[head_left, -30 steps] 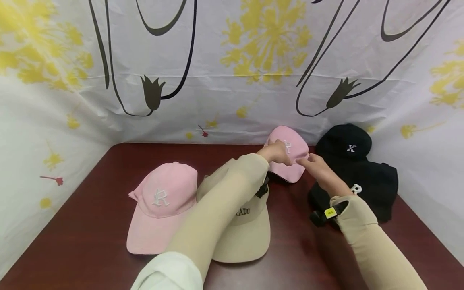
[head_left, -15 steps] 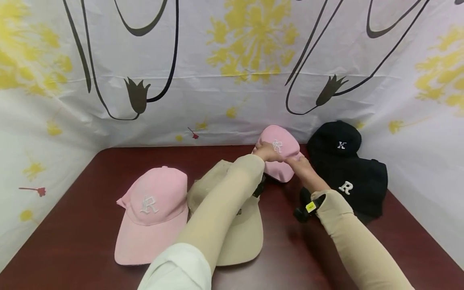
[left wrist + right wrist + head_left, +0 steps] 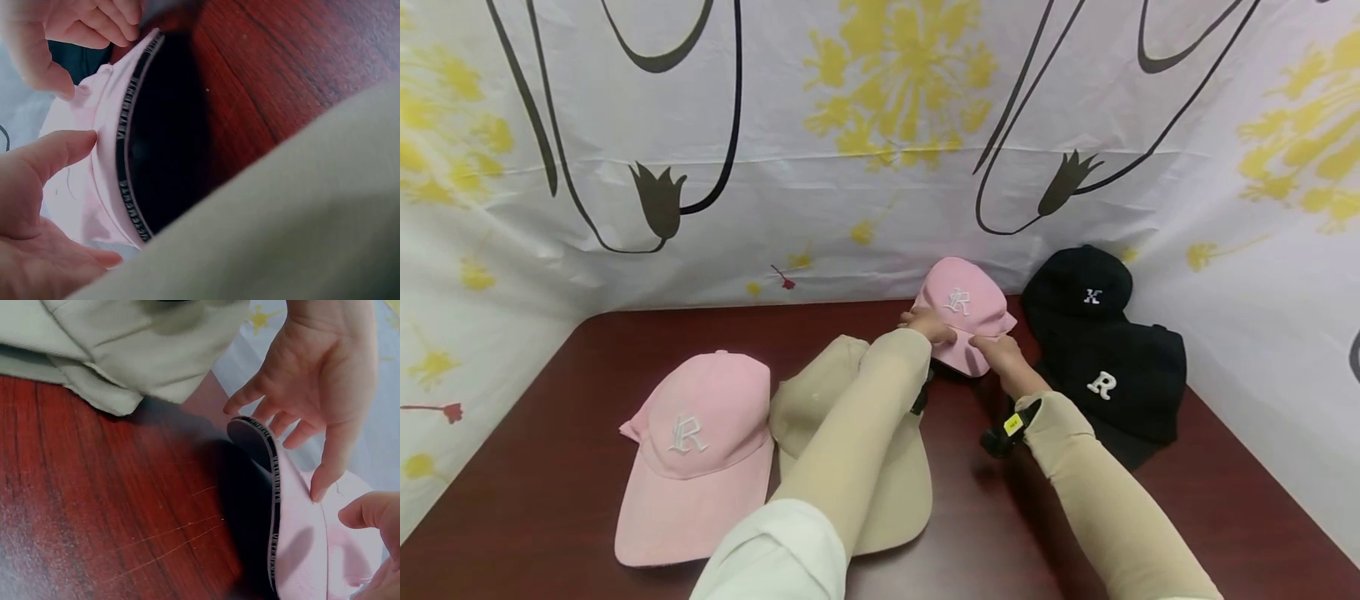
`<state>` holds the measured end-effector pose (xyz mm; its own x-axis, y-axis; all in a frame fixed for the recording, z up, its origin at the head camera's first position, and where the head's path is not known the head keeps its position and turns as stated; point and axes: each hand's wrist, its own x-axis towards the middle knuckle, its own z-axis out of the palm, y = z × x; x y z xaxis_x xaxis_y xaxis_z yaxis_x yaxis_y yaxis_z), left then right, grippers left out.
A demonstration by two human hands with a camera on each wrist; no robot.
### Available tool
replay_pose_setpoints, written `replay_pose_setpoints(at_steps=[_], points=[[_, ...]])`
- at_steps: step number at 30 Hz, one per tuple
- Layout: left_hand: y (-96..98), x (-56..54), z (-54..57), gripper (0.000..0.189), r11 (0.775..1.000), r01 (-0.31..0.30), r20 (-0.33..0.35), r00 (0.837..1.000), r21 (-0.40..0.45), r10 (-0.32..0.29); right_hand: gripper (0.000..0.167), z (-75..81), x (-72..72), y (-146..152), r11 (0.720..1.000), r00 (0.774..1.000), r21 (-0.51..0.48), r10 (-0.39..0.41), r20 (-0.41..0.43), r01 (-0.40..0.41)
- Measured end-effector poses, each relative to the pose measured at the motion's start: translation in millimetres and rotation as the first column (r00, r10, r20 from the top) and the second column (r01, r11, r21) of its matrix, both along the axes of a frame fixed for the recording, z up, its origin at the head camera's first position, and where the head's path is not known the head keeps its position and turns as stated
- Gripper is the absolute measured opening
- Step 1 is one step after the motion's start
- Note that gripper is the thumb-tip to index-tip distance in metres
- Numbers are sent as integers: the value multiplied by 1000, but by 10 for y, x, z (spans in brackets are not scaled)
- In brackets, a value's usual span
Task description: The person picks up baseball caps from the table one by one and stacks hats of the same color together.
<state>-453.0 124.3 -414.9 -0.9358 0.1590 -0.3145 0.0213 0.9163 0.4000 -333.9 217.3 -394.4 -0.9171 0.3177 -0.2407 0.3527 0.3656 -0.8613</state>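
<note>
A small pink cap [image 3: 962,302] with a white letter leans against the back wall, brim toward me. At its left side is my left hand [image 3: 929,325], the thumb touching the seam where brim meets crown and the other fingers spread beside the edge. My right hand [image 3: 1000,354] is at the right of the brim, with its thumb and index finger close to the cap. In the left wrist view, the left hand [image 3: 44,212] lies near the brim's black lettered tape [image 3: 128,112]. The right wrist view shows the right hand [image 3: 378,537] low at the right edge.
A larger pink cap [image 3: 700,450] and a beige cap [image 3: 887,500] sit left on the dark red table [image 3: 550,417], the beige one partly under my left sleeve. Two black caps [image 3: 1075,287] overlap at right. A patterned cloth [image 3: 820,192] hangs behind.
The head view has turned slightly right. Both hands have come down a little along the small pink cap toward its brim. The caps appear to have kept their places.
</note>
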Motion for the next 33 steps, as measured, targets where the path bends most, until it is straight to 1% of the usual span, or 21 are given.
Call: replay_pose_setpoints(at_steps=[1, 3, 4, 5, 6, 7, 8, 9, 10, 11, 12, 14, 15, 16, 17, 19, 20, 23, 25, 30, 33], points=[[6, -48, -35, 82, 1000, -17, 11, 1000, 10, 17, 58, -8, -9, -8, 1000, 1000, -1, 0, -4, 0], [-43, 21, 47, 84, 999, -31, 45, 999, 29, 30, 58, -23, -18, -27, 1000, 1000, 1, -1, -14, 1], [-46, -10, -18, 83, 998, -34, 14, 999, 51, 33, 59, -16, -18, -41, 1000, 1000, 3, 5, -21, -5], [-74, 55, 17, 84, 997, -41, 4, 999, 65, 41, 59, -6, -16, -53, 1000, 1000, 2, 13, -28, -13], [-74, 18, -7, 88, 997, -42, 31, 999, 60, 40, 59, 0, -14, -65, 1000, 999, 2, 21, -32, -21], [-43, -86, -136, 93, 997, -45, 23, 999, 68, 43, 59, 2, -13, -73, 1000, 999, 0, 30, -39, -30], [-45, -64, -152, 93, 997, -49, 4, 999, 66, 48, 59, 2, -10, -76, 999, 999, -5, 37, -38, -37], [3, -197, -320, 95, 996, -56, -26, 998, 73, 58, 59, -8, -10, -74, 999, 998, -13, 42, -40, -42], [37, -279, -449, 96, 994, -60, -64, 996, 87, 66, 62, -37, -20, -59, 999, 998, -14, 47, -40, -47], [28, -255, -419, 99, 995, -61, -46, 997, 82, 65, 63, -65, -34, -41, 999, 998, -16, 47, -39, -47], [39, -298, -454, 99, 995, -57, -38, 997, 85, 60, 65, -101, -52, -16, 999, 998, -15, 47, -36, -47], [-56, -28, -184, 94, 993, -56, -30, 998, 102, 59, 69, -231, -131, 89, 998, 997, -19, 52, -51, -53], [-64, -21, -166, 90, 992, -59, -22, 998, 114, 62, 70, -252, -147, 108, 999, 998, -18, 48, -50, -49], [-114, 117, -13, 87, 991, -66, -2, 998, 117, 67, 71, -265, -159, 122, 999, 998, -10, 48, -49, -49], [-161, 237, 121, 83, 990, -74, 25, 997, 117, 72, 71, -249, -153, 119, 999, 998, -11, 44, -45, -45], [-209, 387, 252, 81, 986, -89, 29, 996, 140, 86, 68, -201, -118, 94, 999, 999, -13, 32, -38, -33], [-223, 437, 293, 81, 986, -89, 33, 996, 140, 85, 66, -114, -55, 33, 1000, 1000, -16, 14, -16, -15], [-245, 511, 349, 91, 987, -76, 46, 996, 140, 70, 62, -49, -1, -1, 999, 999, -19, -30, -15, 30], [-260, 527, 370, 97, 989, -62, 50, 997, 135, 55, 61, -28, 12, -13, 995, 997, -65, -78, -10, 77], [-273, 474, 371, 97, 991, -41, 44, 998, 124, 36, 61, 1, 12, -23, 959, 984, -225, -179, -15, 171], [-288, 462, 380, 97, 988, -50, 47, 998, 147, 43, 52, -6, 3, -18, 957, 980, -225, -196, -33, 184]])
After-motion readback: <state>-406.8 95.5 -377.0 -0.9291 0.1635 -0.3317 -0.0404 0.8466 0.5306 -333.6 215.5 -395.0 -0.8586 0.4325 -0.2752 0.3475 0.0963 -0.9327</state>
